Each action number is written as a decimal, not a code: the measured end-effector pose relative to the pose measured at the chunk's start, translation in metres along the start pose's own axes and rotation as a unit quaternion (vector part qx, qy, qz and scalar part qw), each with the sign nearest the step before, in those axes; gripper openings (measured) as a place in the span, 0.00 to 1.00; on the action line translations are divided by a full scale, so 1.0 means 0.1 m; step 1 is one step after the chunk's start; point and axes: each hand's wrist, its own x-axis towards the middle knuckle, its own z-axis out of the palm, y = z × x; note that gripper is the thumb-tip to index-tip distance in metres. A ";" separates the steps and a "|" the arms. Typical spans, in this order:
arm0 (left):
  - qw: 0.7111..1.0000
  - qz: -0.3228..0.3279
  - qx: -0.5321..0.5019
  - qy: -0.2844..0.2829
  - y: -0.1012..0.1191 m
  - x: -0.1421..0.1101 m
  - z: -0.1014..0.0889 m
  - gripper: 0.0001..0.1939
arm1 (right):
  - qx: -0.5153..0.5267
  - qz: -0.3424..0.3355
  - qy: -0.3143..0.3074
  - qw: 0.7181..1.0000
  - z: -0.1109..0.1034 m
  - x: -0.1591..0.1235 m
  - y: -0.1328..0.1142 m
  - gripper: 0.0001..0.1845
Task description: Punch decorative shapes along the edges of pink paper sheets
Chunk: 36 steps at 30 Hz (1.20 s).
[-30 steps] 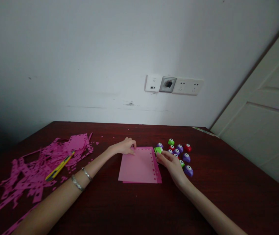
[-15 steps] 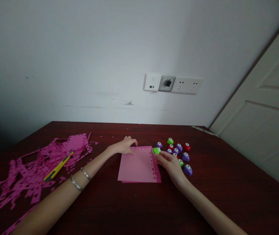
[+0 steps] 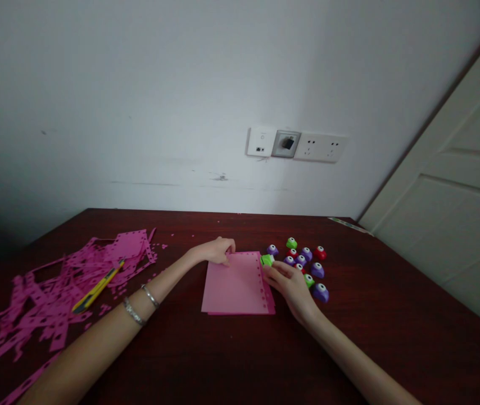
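Observation:
A light pink sheet of paper [image 3: 234,287] lies on the table, with a row of punched holes along its top and right edges. A darker pink sheet [image 3: 271,304] shows beneath it. My left hand [image 3: 218,250] grips the light sheet by its top left corner, fingers bent, thumb on the paper. At the top right edge, my right hand [image 3: 288,281] is closed on a green craft punch [image 3: 267,260], which sits against the paper. Whether the punch is pressed down cannot be seen. Behind that hand stand purple punches [image 3: 321,292], red punches [image 3: 320,252] and other green punches [image 3: 291,243].
Left of my forearm is a heap of punched pink paper strips [image 3: 58,306], with a yellow utility knife [image 3: 99,287] on it. Small pink cut-outs [image 3: 120,289] are scattered nearby. Wall sockets [image 3: 320,147] are behind the table; a white door [image 3: 454,197] stands at right.
The view has shifted slightly. My left fingers look a little more curled at the sheet's corner. My right hand stays on the green craft punch at the same edge.

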 end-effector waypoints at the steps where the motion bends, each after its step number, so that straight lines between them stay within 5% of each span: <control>1: 1.000 0.002 -0.006 -0.003 0.01 0.01 0.00 0.20 | 0.011 0.008 0.004 1.000 0.01 0.00 -0.01 0.11; 5: 1.000 0.002 -0.017 0.012 0.06 -0.03 -0.03 0.24 | 0.040 0.028 0.020 0.999 0.04 -0.02 -0.06 0.11; 10: 0.997 0.013 -0.079 0.003 0.06 -0.18 -0.13 0.07 | 0.041 0.029 0.018 0.999 0.05 -0.03 -0.10 0.10; 18: 0.957 -0.050 -0.286 -0.009 -0.22 -0.44 -0.29 0.08 | 0.059 0.020 0.044 0.997 -0.08 0.07 -0.16 0.10; 23: 0.938 -0.132 -0.313 -0.068 -0.32 -0.52 -0.26 0.07 | 0.063 0.024 0.054 0.996 -0.15 0.13 -0.21 0.12; 29: 0.922 -0.157 -0.339 -0.099 -0.21 -0.55 -0.17 0.13 | 0.013 0.028 0.035 0.999 -0.15 0.13 -0.20 0.13; 33: 0.940 -0.174 -0.276 -0.098 -0.02 -0.63 -0.13 0.20 | -0.044 0.010 0.006 0.999 -0.17 0.13 -0.20 0.14; 36: 0.969 -0.214 -0.103 -0.071 0.17 -0.73 -0.10 0.25 | -0.091 -0.001 -0.018 0.996 -0.17 0.12 -0.26 0.15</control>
